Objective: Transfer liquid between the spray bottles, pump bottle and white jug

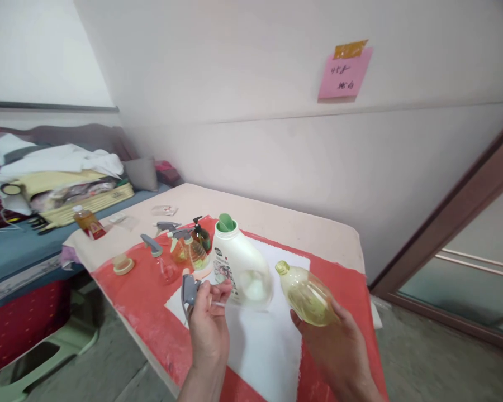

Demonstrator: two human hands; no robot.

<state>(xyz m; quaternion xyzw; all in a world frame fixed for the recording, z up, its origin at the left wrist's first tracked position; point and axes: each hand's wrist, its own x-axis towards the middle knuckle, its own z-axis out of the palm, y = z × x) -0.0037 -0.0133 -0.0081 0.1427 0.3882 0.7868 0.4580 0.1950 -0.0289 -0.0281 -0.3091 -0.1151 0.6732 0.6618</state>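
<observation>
My left hand (212,318) is closed around a grey trigger spray head (189,289), whose thin dip tube points to the right. In my right hand (335,346) lies a clear yellow bottle (308,296), tilted with its open neck up and to the left. Some liquid seems to be inside it. Between and beyond the hands a big white jug (243,265) with a green spout stands on a white cloth (260,349). To its left are a pink spray bottle (165,271), an orange-tinted spray bottle (195,254) and a dark pump bottle (202,237).
A red cover (129,287) lies over part of the table (318,229). A round cap (123,264) sits at its left, and an amber bottle (88,222) stands farther back. A green plastic stool (46,357) is beside the table. A pink note (346,72) hangs on the wall.
</observation>
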